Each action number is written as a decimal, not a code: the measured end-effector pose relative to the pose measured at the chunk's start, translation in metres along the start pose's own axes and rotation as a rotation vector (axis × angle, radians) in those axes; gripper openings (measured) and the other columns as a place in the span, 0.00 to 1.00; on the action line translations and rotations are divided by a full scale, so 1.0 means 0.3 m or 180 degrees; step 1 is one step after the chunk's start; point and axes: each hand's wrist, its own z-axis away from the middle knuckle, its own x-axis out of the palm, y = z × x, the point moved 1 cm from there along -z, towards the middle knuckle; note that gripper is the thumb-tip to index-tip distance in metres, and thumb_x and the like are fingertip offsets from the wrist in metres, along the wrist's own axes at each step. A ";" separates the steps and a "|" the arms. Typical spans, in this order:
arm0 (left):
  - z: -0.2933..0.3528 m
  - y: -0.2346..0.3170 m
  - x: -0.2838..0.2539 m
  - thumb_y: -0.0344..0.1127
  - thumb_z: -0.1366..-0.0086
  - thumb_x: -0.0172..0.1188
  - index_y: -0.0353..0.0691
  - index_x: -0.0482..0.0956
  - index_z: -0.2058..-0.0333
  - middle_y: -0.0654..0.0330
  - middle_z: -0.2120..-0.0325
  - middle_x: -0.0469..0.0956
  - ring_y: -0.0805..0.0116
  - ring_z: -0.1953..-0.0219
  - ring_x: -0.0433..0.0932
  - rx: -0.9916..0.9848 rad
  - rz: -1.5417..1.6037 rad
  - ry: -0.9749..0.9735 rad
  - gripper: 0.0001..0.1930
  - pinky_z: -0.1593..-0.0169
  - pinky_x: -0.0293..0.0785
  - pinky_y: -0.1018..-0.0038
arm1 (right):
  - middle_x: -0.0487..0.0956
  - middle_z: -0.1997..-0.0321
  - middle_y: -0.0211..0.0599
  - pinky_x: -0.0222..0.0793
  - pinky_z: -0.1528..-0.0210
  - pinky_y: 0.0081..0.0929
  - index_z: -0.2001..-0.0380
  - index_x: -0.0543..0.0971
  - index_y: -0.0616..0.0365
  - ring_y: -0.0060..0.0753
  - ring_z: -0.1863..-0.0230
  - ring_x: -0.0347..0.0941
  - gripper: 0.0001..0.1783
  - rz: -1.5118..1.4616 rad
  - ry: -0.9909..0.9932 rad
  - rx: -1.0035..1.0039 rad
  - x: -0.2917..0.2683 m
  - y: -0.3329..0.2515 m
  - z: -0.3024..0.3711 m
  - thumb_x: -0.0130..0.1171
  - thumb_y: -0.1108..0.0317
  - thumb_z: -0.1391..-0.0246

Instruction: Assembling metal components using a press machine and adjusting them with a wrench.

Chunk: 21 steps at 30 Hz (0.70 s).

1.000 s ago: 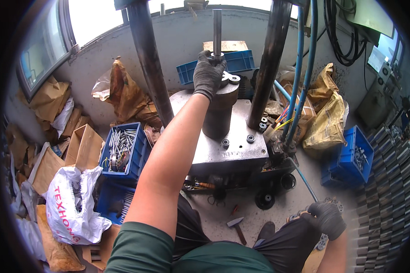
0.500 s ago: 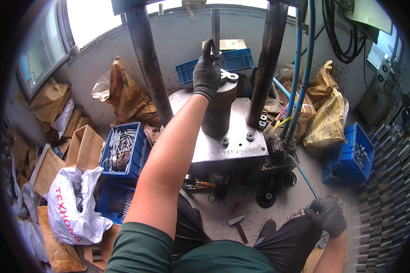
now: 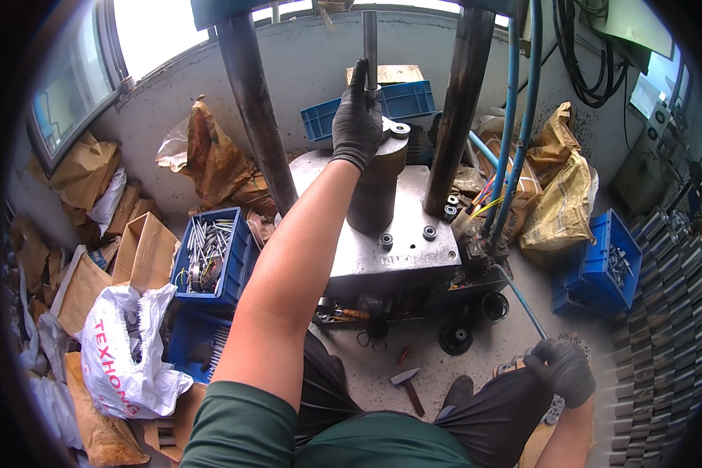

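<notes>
My left hand (image 3: 356, 125), in a dark glove, reaches to the upright metal rod (image 3: 370, 48) of a press. One finger points up along the rod; the others curl at its lower end, and what they grip is hidden. Just under it, a metal part with a round eye (image 3: 399, 130) rests on a thick dark cylinder (image 3: 373, 199). That cylinder stands on the steel press table (image 3: 343, 264). Low on the right, my gloved right hand (image 3: 563, 373) is closed around the end of a long thin lever (image 3: 520, 303), beside my knee.
Dark columns (image 3: 256, 117) flank the rod. Two small bearings (image 3: 386, 241) sit on the press table. A blue crate (image 3: 208, 257) of metal pins and a white sack (image 3: 129, 355) stand left, another blue crate (image 3: 600, 265) right. A hammer (image 3: 408, 390) lies on the floor. Blue hoses (image 3: 515, 117) hang right.
My left hand has shifted very slightly at the rod, its raised finger a little higher. My right hand stays on the lever.
</notes>
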 end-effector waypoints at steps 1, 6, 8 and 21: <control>-0.001 -0.005 -0.001 0.19 0.32 0.59 0.62 0.50 0.21 0.49 0.55 0.83 0.56 0.58 0.85 -0.0002 -0.0007 0.0001 0.47 0.51 0.83 0.60 | 0.84 0.70 0.45 0.75 0.61 0.43 0.69 0.86 0.58 0.50 0.67 0.81 0.13 -0.0003 -0.0004 -0.0005 0.001 0.000 -0.001 0.73 0.59 0.48; -0.006 -0.017 -0.003 0.18 0.32 0.59 0.65 0.48 0.21 0.46 0.47 0.79 0.56 0.54 0.84 0.0097 -0.0249 -0.0074 0.49 0.48 0.83 0.61 | 0.84 0.70 0.45 0.75 0.61 0.42 0.70 0.86 0.58 0.49 0.67 0.81 0.13 -0.0096 0.0019 0.0038 0.002 -0.004 -0.002 0.72 0.59 0.48; -0.007 -0.017 -0.003 0.18 0.32 0.59 0.65 0.48 0.21 0.46 0.48 0.79 0.56 0.54 0.84 0.0072 -0.0277 -0.0084 0.49 0.48 0.83 0.61 | 0.84 0.70 0.45 0.75 0.61 0.42 0.70 0.86 0.58 0.49 0.67 0.81 0.13 -0.0078 -0.0016 0.0032 -0.006 -0.011 -0.006 0.72 0.59 0.48; -0.008 -0.026 0.005 0.19 0.31 0.59 0.65 0.50 0.21 0.47 0.48 0.79 0.57 0.55 0.84 -0.0033 -0.0312 -0.0144 0.47 0.48 0.84 0.61 | 0.84 0.69 0.48 0.78 0.59 0.42 0.68 0.87 0.59 0.51 0.65 0.84 0.16 -0.0054 -0.0110 0.0063 -0.017 -0.019 -0.007 0.71 0.56 0.47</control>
